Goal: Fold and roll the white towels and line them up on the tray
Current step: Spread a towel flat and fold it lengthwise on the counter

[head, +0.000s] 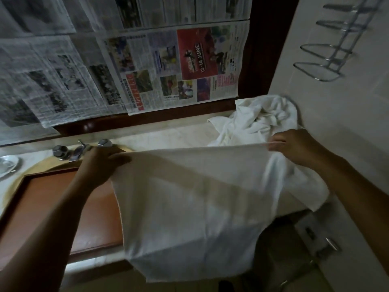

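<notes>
Head view, dim and slightly blurred: a person's two bare arms reach over a pale table (168, 135) and hold a white towel (189, 207) stretched between them by its far edge. The left hand (103, 163) has its grip clamped on the towel's left corner, thumb lying on top of the cloth and the fingers hidden under it. The right hand (294, 146) has its grip pinched on the right end of the same edge, fingertips closed on the hem. From that taut edge the towel drops toward the camera, covers the right end of a reddish-brown tray (42, 180) and hangs down past the front edge of the table. The bare part of the tray shows left of the towel, just below a chrome tap (81, 150). A loose heap of white towels (263, 116) sits at the table's far right corner, against the wall and just behind the right hand. Newspaper sheets (168, 66) cover the surface behind the table. A wire rack (328, 53) is fixed on the right wall, and a white dish (7, 165) shows at the left edge.
</notes>
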`<state>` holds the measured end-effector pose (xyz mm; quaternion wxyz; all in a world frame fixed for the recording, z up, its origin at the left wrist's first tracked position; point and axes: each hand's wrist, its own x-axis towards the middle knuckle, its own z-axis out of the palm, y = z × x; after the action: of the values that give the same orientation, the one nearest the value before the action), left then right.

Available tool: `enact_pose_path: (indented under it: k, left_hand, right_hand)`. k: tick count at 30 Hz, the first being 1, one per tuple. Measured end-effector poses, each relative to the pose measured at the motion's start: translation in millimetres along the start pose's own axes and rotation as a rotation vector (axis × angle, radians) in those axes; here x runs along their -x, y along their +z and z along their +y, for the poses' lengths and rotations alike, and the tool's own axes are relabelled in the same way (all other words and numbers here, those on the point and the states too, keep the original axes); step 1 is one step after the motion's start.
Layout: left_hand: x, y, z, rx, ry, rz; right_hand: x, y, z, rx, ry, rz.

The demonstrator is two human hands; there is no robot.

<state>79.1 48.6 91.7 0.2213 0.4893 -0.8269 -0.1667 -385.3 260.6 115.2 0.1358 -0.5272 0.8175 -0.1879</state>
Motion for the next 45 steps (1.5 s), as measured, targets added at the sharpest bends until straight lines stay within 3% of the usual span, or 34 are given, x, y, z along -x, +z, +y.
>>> enact_pose_path:
  k: [4, 6, 8, 11, 13, 16, 19, 21, 24, 27, 32, 36, 39, 41, 45]
  left_hand:
    - [1, 19, 9, 0.004, -0.117, 0.101]
    - [7, 33, 25, -0.131, -0.195, 0.023]
    - [22, 46, 56, -0.217, -0.137, -0.145]
    - [53, 71, 135, 0.101, -0.024, -0.332]
    - [64, 99, 180, 0.321, 0.011, -0.294]
    - [49, 114, 191, 0.644, -0.165, 0.01]
    - [37, 96, 176, 0.913, -0.292, 0.118]
    - [34, 84, 174, 0.886, -0.342, 0.098]
    - [34, 70, 188, 0.893, -0.257, -0.073]
    - [35, 61, 193, 0.865, -0.296, -0.141]
    - [47, 38, 138, 0.573, -0.254, 0.06]
    - [58, 35, 79, 0.764, -0.366, 0.219]
    - [70, 35, 55, 0.921, -0.48, 0.219]
    - [76, 38, 43, 0.928, -0.56, 0.166]
    - [84, 49, 26, 1.034, -0.738, 0.234]
  right_hand:
    - [-13, -11, 15, -0.214, -0.035, -0.173]
    - [-12, -9, 0, -0.475, -0.074, -0.271]
    - [-13, 3, -25, -0.725, -0.091, -0.331]
    - [-15, 31, -76, -1.06, 0.008, -0.392]
    - [-13, 48, -109, -1.103, -0.001, -0.441]
    - [-9, 42, -132, -1.096, -0.139, -0.525]
    - [-19, 24, -113, -0.93, -0.28, -0.431]
    - [-27, 30, -96, -0.606, -0.388, -0.31]
    - [-20, 67, -93, -0.435, -0.456, -0.489]
    - [-8, 99, -105, -0.392, -0.5, -0.585]
    - [-22, 109, -93, -0.539, -0.478, -0.459]
    - [-15, 114, -89, -0.606, -0.48, -0.483]
    - [-9, 129, -90, -0.641, -0.531, -0.628]
    - [-7, 140, -83, -0.605, -0.474, -0.852]
    - [2, 179, -39, -0.051, -0.497, -1.102]
